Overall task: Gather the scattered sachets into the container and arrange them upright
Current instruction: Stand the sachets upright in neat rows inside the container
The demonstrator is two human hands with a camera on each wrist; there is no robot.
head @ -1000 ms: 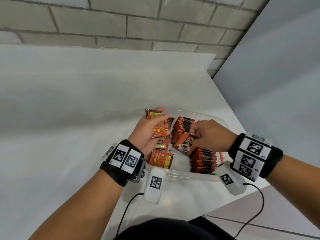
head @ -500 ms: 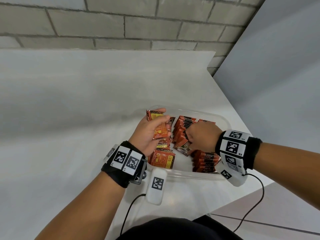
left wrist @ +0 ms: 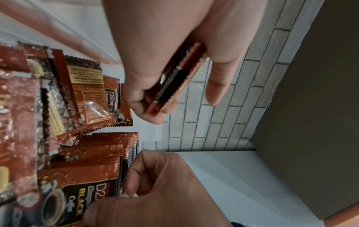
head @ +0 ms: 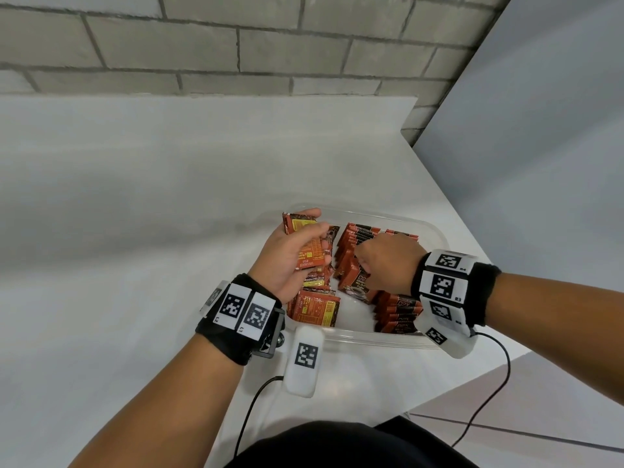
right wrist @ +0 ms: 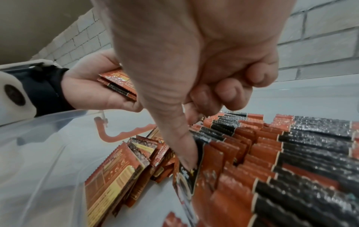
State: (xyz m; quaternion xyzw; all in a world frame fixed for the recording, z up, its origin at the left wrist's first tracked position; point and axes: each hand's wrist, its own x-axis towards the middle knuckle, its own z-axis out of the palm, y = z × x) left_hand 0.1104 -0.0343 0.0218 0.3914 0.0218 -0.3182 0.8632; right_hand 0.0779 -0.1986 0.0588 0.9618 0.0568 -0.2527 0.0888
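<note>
A clear plastic container [head: 435, 231] sits on the white table and holds red-and-black coffee sachets. Upright rows [head: 358, 233] fill its middle and right; the rows [right wrist: 291, 153] show packed edges. Loose sachets [head: 315, 307] lie tilted at its left. My left hand [head: 304, 238] hovers over the left part and grips a small stack of sachets [head: 309, 248], which shows edge-on as the stack [left wrist: 174, 83]. My right hand [head: 366, 261] reaches into the container with curled fingers. It pinches a leaning "Black Coffee" sachet [head: 359, 287] at the front of a row, thumb [right wrist: 184, 145] on its face.
The table [head: 135, 231] ends just right of the container, at an edge [head: 472, 238] with floor below. A brick wall [head: 270, 45] stands behind and a grey panel [head: 540, 146] to the right. Thin black cables [head: 250, 410] hang from both wrist units.
My right hand has shifted a little left and turned palm-down over the row, still on the leaning sachet. The left hand and its stack have stayed put.
</note>
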